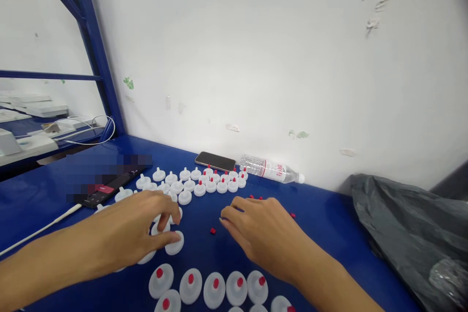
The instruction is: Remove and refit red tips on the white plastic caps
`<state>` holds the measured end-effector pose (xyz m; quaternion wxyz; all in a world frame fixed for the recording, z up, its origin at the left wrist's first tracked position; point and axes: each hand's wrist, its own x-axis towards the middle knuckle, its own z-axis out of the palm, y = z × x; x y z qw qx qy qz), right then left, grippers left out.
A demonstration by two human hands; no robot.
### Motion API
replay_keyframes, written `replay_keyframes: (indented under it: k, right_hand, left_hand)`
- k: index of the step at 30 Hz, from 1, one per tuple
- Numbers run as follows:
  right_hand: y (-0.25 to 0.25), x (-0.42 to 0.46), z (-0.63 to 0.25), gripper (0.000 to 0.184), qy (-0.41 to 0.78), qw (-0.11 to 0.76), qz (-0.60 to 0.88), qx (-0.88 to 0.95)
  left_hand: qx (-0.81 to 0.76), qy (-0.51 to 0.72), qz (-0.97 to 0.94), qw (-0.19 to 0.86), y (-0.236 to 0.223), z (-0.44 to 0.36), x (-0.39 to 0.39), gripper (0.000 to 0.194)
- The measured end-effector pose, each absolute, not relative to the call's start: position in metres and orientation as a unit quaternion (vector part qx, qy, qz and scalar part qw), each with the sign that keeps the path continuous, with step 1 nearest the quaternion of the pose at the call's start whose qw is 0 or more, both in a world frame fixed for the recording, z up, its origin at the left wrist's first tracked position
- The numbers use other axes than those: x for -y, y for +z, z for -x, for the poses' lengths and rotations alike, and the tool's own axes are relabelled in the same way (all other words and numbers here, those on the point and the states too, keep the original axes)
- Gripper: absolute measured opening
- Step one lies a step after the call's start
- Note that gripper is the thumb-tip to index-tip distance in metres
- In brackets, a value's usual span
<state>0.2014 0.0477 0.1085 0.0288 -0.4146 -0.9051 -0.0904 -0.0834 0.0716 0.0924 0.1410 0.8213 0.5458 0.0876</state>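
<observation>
1. Space between our two hands holds the relation that we judge matters most: a small, blocky red plastic-looking piece (212, 230) lies there on the smooth blue tabletop (199, 217), apart from both hands.
2. Our bare right hand (259, 231) is the nearer one; the piece lies just left of its fingertips and slightly closer to our body. The piece is too small for us to tell its long axis.
3. We see the right fingers curled inward, but cannot tell whether they pinch anything.
4. Our bare left hand (146, 219) has thumb and fingers spread apart. Its thumb tip is over a round, white, translucent plastic disc (174, 247), covering the middle; whether it touches, we cannot tell.
5. That disc lies flat, left of the red piece, so the left hand is nearer to it.
6. Closer to our body, below both hands in view, sits a row of white discs with red-tipped stems (214, 298). More loose red pieces (293, 215) lie beyond the right hand.
</observation>
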Motion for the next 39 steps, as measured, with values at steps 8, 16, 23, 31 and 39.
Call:
replay_keyframes:
  k: [8,16,23,31,39]
  right_hand:
    - [0.110,-0.036,-0.189,0.028,-0.078,0.067,0.404,0.909]
    - [0.113,-0.019,-0.173,0.031,-0.009,0.166,0.438,0.884]
    - [0.113,-0.025,-0.181,0.028,-0.026,0.164,0.403,0.900]
    - [0.116,-0.020,-0.183,0.022,-0.025,0.183,0.416,0.891]
    - [0.112,-0.016,-0.174,0.026,-0.038,0.104,0.381,0.918]
  left_hand:
    - [-0.510,0.129,-0.830,0.187,0.104,0.059,-0.064,0.027]
    - [-0.462,0.285,-0.784,0.301,0.109,0.054,-0.043,0.028]
    - [-0.459,0.282,-0.771,0.340,0.100,0.047,-0.044,0.045]
    - [-0.359,0.330,-0.868,-0.095,0.084,0.054,-0.040,0.034]
    - [-0.342,0.298,-0.878,-0.155,0.087,0.043,-0.024,0.016]
